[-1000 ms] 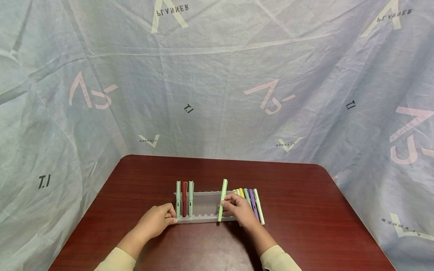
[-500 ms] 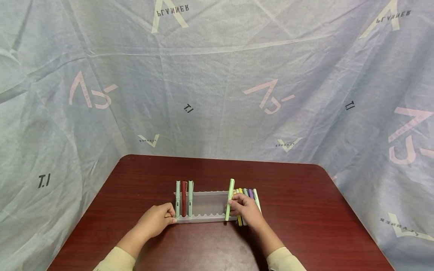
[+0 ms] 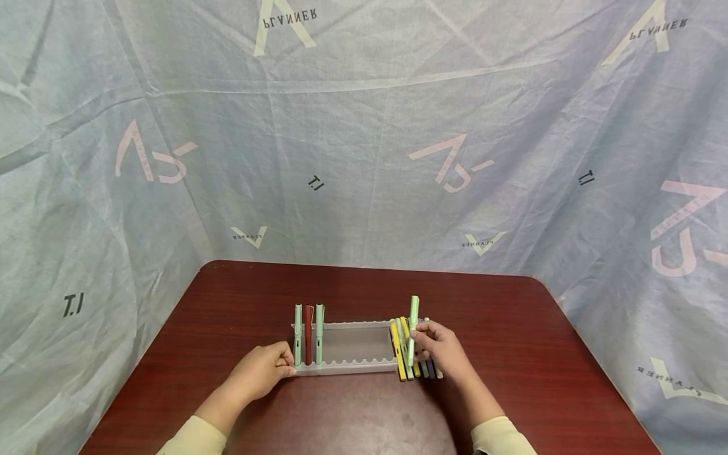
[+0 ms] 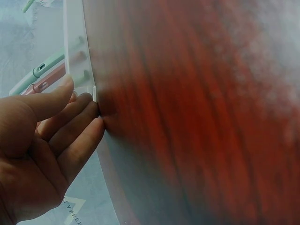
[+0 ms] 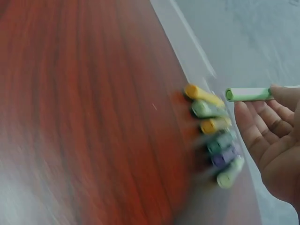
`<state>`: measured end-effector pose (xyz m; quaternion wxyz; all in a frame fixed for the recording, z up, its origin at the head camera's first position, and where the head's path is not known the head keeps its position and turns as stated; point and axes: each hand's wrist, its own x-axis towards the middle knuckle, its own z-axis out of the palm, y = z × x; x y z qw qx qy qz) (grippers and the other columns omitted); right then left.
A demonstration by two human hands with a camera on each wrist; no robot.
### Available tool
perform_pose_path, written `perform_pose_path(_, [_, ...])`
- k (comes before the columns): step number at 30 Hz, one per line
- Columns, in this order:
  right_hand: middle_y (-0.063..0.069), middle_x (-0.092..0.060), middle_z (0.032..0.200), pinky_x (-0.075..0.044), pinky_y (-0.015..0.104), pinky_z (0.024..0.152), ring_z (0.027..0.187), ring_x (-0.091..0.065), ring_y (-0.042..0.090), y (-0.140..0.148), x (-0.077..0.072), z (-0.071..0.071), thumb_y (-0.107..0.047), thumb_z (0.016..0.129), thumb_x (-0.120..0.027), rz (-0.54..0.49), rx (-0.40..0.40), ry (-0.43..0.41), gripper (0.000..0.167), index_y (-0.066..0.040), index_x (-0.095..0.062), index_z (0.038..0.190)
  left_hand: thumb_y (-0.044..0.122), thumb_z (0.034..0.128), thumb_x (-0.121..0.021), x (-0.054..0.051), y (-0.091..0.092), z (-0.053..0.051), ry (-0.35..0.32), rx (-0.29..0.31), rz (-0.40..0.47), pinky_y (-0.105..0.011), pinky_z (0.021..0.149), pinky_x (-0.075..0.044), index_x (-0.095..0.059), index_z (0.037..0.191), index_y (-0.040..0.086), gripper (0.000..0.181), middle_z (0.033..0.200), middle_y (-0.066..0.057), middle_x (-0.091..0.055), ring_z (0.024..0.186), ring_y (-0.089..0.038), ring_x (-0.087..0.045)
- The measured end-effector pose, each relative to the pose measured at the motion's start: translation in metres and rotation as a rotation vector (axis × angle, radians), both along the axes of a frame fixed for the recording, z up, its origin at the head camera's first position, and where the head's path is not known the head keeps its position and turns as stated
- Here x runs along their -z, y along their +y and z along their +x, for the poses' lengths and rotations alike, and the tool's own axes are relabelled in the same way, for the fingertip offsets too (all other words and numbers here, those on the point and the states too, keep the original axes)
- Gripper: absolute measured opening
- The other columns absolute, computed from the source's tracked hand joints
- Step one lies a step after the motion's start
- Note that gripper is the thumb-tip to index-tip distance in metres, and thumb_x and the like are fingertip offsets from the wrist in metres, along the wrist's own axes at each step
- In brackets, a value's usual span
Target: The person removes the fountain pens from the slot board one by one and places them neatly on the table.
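A clear pen rack (image 3: pixel 364 367) stands on the table, with two pale green pens and a dark red pen (image 3: pixel 308 335) upright in its left slots. My left hand (image 3: pixel 263 371) pinches the rack's left front corner between thumb and fingers. My right hand (image 3: pixel 446 354) holds a light green pen (image 3: pixel 414 309) nearly upright between thumb and fingertips, above a row of pens at the rack's right end. That row includes a yellow pen (image 3: pixel 397 354), green ones and a purple pen (image 5: pixel 226 157). In the head view the right hand partly hides the row.
The dark red wood-grain table (image 3: pixel 483 303) has rounded far corners. Grey printed cloth (image 3: pixel 364 189) hangs behind it and along both sides.
My right hand has moved right with the light green pen, from in front of the rack to over the row of pens. My left hand stays at the rack's corner.
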<state>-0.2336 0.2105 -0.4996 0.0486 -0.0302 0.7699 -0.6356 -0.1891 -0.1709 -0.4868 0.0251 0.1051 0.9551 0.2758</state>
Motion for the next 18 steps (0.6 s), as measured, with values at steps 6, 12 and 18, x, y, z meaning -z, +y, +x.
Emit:
perform_pose_path(6, [0.018,-0.061,0.098,-0.058,0.043,0.069,0.084,-0.062,0.031,0.029,-0.002,0.0,-0.022,0.098,-0.062,0.047,0.047,-0.04,0.035,0.006,-0.057,0.118,0.023,0.0833,-0.077,0.0,0.0,0.0,0.0,0.002,0.001,-0.032,0.066,-0.044,-0.058,0.083,0.023,0.019,0.071,0.016,-0.062,0.064,-0.006,-0.051])
perform_pose_path(12, [0.02,-0.062,0.102,-0.058,0.043,0.067,0.08,-0.065,0.032,0.05,0.0,0.0,-0.024,0.099,-0.061,0.115,0.079,-0.078,0.038,0.006,-0.056,0.121,0.023,0.0836,-0.077,0.001,0.0,0.0,0.003,0.004,-0.008,-0.031,0.066,-0.044,-0.058,0.083,0.023,0.019,0.071,0.015,-0.062,0.063,-0.006,-0.05])
perform_pose_path(18, [0.015,-0.063,0.09,-0.057,0.039,0.062,0.072,-0.063,0.024,0.062,0.008,-0.002,-0.021,0.097,-0.062,0.283,0.114,-0.099,0.028,0.003,-0.062,0.111,0.023,0.0836,-0.077,0.0,0.001,0.001,0.0,0.002,-0.008,-0.032,0.066,-0.044,-0.058,0.083,0.023,0.019,0.071,0.015,-0.062,0.063,-0.007,-0.05])
